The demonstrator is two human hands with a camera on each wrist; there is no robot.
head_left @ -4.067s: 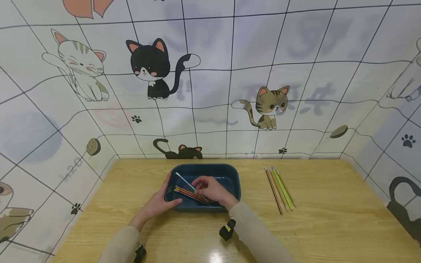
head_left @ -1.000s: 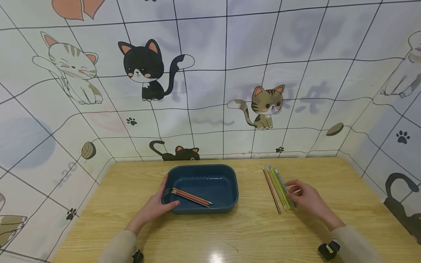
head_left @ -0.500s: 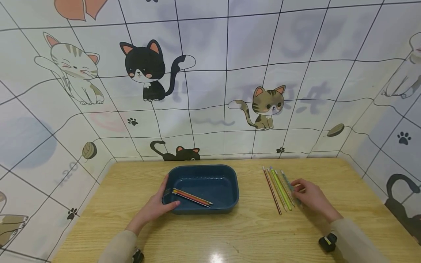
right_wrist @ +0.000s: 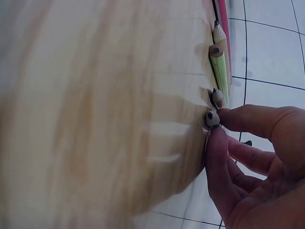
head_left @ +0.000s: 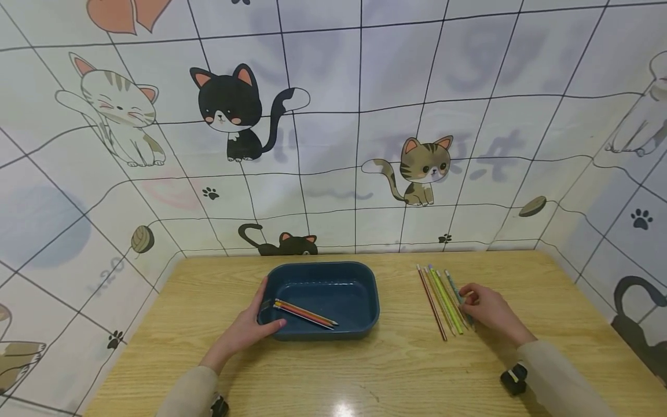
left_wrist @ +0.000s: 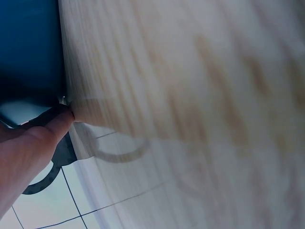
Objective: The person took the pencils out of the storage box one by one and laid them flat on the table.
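My left hand [head_left: 245, 329] holds the left end of a dark blue rectangular tray [head_left: 333, 335], its thumb over the front rim. Inside the tray lie several orange, red and dark pencils [head_left: 306, 313]. On the right, my right hand [head_left: 487, 310] pinches a teal patterned pencil [head_left: 451, 281] between thumb and forefinger, at the right side of a row. Its sharpened tip [right_wrist: 212, 119] shows by my fingertips in the right wrist view. Beside it lie a dark red pencil [head_left: 431, 303], light green pencils [head_left: 449, 302] and others, roughly parallel.
A wooden table [head_left: 344, 370] carries everything. Behind it hangs a white gridded cloth [head_left: 333, 202] printed with cats, which also rises at both sides. Bare wood separates the tray from the pencil row.
About four seconds ago my right hand held a light pencil in the tray; since then it has moved right to the row. The teal pencil has shifted slightly right from its neighbours. My left hand stayed.
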